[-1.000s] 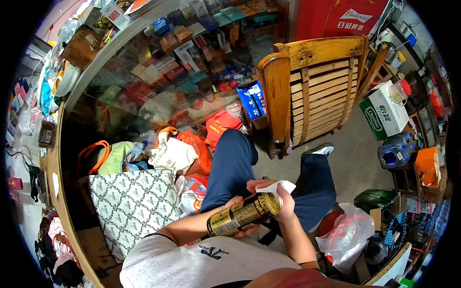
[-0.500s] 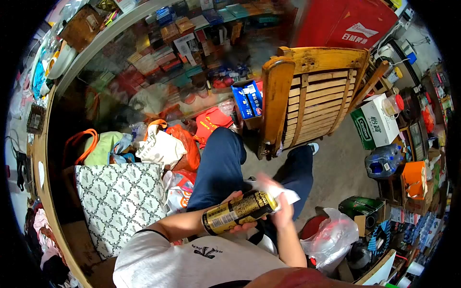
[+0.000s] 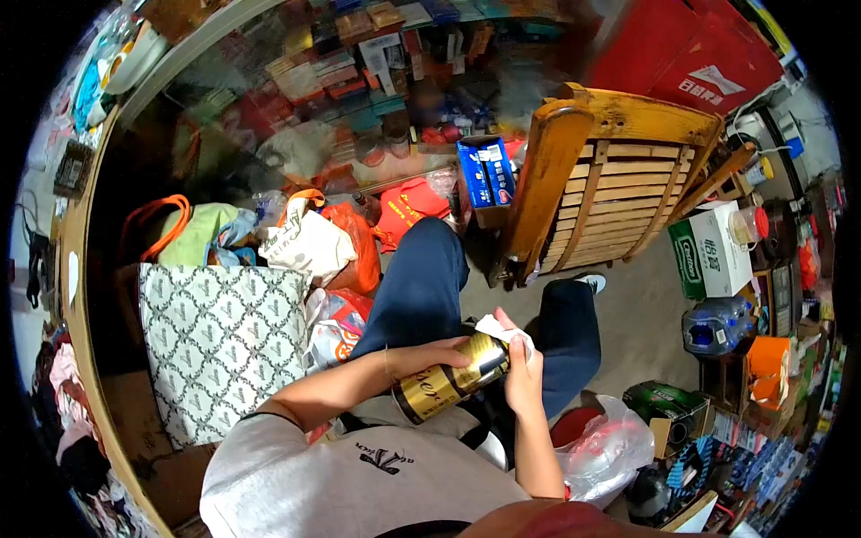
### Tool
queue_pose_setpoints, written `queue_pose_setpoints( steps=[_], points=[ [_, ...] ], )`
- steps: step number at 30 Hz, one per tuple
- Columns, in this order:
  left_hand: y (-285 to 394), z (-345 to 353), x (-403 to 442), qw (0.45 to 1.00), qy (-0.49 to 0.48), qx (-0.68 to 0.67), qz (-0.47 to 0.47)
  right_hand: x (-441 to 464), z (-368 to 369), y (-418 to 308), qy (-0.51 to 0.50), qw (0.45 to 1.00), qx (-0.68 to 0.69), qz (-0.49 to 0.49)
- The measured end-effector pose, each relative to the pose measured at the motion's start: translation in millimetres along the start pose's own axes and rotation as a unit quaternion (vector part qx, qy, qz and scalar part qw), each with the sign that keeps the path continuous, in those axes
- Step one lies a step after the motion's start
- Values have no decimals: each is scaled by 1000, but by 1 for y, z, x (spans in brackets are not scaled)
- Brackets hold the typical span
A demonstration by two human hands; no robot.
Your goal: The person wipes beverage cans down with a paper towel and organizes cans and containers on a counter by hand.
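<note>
A gold-and-black can lies tilted across my lap, its upper end pointing to the right. My left hand is wrapped around it from above, the thumb lying along its side. At the can's upper end my right hand is closed on a white tissue, which is pressed against the rim. Part of the can's top is hidden by the tissue and fingers. Large dark lettering shows on the lower half of the can.
A folded wooden slatted chair stands ahead, beside a blue box. A patterned white box and bags are at left. On the right are a clear plastic bag, a green carton and crowded shelves.
The can has turned, so lettering shows where a barcode was. My left hand has moved from under the can to over it. The tissue remains at the can's upper end.
</note>
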State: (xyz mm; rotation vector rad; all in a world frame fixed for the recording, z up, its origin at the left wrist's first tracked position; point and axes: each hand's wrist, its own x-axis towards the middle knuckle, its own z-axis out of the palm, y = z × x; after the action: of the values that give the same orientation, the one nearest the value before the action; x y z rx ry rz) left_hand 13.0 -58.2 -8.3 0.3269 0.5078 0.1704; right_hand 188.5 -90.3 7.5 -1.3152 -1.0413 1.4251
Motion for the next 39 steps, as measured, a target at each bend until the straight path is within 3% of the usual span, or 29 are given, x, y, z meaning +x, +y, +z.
queue_pose_setpoints(
  steps=[3,4,6,8,10,12,14,17,18,20,22,24,26,28,30,32,33,39],
  points=[
    [-1,-1,10,978,45,199,46,-5,-9,4,39,996,-77,23],
    [1,-1,12,978,49,196,49,-7,-12,7,34,996,-78,24],
    [5,1,15,922,68,380,24,-11,-16,15,49,991,-106,62],
    [8,2,15,899,96,426,30,-17,-16,17,37,992,-101,66],
    [4,-4,20,819,116,562,21,-23,-16,24,60,996,-21,69],
    [5,0,19,803,124,583,35,-27,-20,24,41,996,4,80],
    [11,7,16,722,141,677,18,-28,-19,15,71,984,113,116],
    [11,3,16,708,163,687,17,-28,-34,30,134,953,233,143],
    [12,1,15,706,165,688,18,-26,-39,29,160,936,265,169],
    [14,-1,11,723,168,669,25,-22,-49,24,144,921,328,152],
    [20,1,7,727,159,667,21,-16,-55,21,197,910,345,122],
    [23,2,5,731,150,665,20,-7,-52,18,223,931,283,57],
    [22,3,4,772,109,624,54,-7,-39,26,175,962,209,16],
    [19,1,8,813,56,577,54,-15,-16,25,13,993,116,33],
    [12,-4,13,823,24,565,64,-14,-11,19,-44,999,3,3],
    [14,3,10,805,13,593,13,-10,-14,24,-89,979,168,75],
    [18,7,7,781,-1,623,-35,-9,-14,29,-108,985,123,56],
    [19,9,6,812,-31,582,-13,-9,-14,39,-115,972,186,86]
  ],
)
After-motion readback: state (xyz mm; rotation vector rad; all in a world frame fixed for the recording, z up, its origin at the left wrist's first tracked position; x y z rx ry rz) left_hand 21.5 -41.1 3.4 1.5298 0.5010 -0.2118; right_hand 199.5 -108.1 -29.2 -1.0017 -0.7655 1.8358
